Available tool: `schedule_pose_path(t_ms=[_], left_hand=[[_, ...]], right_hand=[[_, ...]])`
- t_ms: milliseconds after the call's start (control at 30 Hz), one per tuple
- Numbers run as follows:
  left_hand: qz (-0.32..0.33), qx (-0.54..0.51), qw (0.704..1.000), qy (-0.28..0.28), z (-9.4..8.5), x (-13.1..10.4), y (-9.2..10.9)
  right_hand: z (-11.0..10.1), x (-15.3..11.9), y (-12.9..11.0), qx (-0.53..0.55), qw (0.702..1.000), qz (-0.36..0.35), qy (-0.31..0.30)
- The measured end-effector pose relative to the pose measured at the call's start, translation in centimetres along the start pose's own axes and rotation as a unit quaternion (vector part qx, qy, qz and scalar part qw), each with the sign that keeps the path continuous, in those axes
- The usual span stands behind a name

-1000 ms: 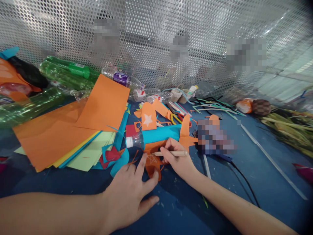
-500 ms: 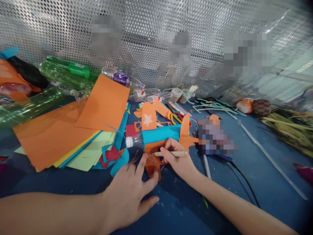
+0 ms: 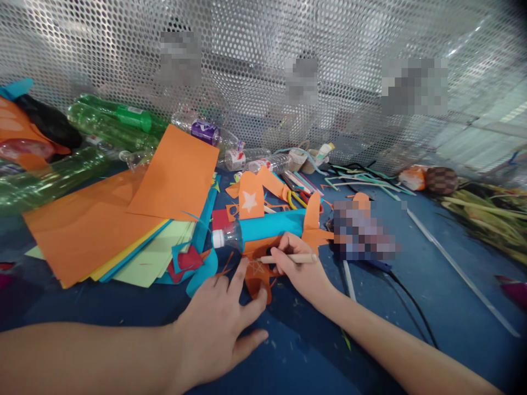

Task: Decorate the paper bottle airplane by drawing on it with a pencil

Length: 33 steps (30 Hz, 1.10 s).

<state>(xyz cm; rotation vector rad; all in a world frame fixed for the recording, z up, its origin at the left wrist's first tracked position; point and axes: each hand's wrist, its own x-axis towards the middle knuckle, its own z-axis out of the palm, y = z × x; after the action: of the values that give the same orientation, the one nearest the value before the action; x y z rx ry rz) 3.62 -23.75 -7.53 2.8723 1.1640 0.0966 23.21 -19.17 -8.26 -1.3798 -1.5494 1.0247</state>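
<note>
Gripping pen (image 3: 302,258) in our right hand (image 3: 303,277), frame centre; our left hand (image 3: 214,318), fingers spread, touching orange wing (image 3: 257,282). Purple bottle label (image 3: 205,132), upper left: writing unreadable to us.

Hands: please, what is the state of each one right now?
Left hand: open, touching the orange paper wing.
Right hand: closed, holding a beige pen over the same wing.
</note>
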Motion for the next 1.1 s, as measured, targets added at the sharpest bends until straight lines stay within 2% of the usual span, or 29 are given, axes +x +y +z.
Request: schedule_pose_path(t_ms=[1100], left_hand=[[0.004, 0.000, 1.000, -0.001, -0.13, 0.04, -0.04]], right_hand=[[-0.15, -0.05, -0.11, -0.008, 1.000, -0.004, 0.000]])
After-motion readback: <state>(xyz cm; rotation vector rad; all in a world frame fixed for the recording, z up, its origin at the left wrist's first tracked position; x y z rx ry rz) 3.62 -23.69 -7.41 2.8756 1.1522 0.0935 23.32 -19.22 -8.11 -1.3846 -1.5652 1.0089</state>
